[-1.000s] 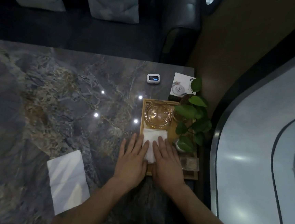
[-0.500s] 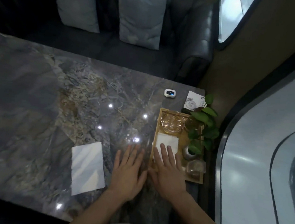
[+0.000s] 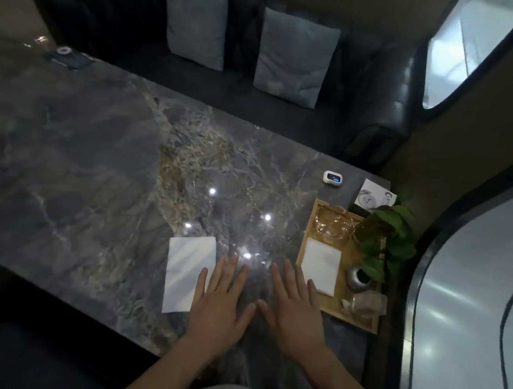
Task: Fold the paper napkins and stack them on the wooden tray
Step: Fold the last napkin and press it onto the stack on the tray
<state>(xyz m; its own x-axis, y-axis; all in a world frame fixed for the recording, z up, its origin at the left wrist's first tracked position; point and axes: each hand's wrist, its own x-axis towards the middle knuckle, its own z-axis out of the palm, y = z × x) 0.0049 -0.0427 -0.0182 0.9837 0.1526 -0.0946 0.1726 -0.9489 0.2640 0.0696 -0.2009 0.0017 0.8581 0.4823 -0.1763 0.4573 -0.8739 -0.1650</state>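
Note:
A folded white napkin (image 3: 321, 265) lies on the wooden tray (image 3: 341, 314) at the right end of the marble table. An unfolded white napkin (image 3: 186, 273) lies flat on the table near the front edge. My left hand (image 3: 221, 303) hovers flat with fingers spread, its thumb side overlapping the right edge of that napkin. My right hand (image 3: 293, 307) is also flat and spread, just left of the tray, its little finger close to the folded napkin. Neither hand holds anything.
The tray also carries a glass bowl (image 3: 333, 224), a leafy plant (image 3: 393, 234) in a small grey pot (image 3: 358, 277) and a clear box (image 3: 366, 303). Behind it sit a small white device (image 3: 332, 178) and a card (image 3: 373, 196). A dark sofa with two cushions (image 3: 295, 58) lies beyond.
Both hands have come off the folded napkin on the tray and moved left onto the table. The left hand has reached the unfolded napkin. The camera has tilted up and left.

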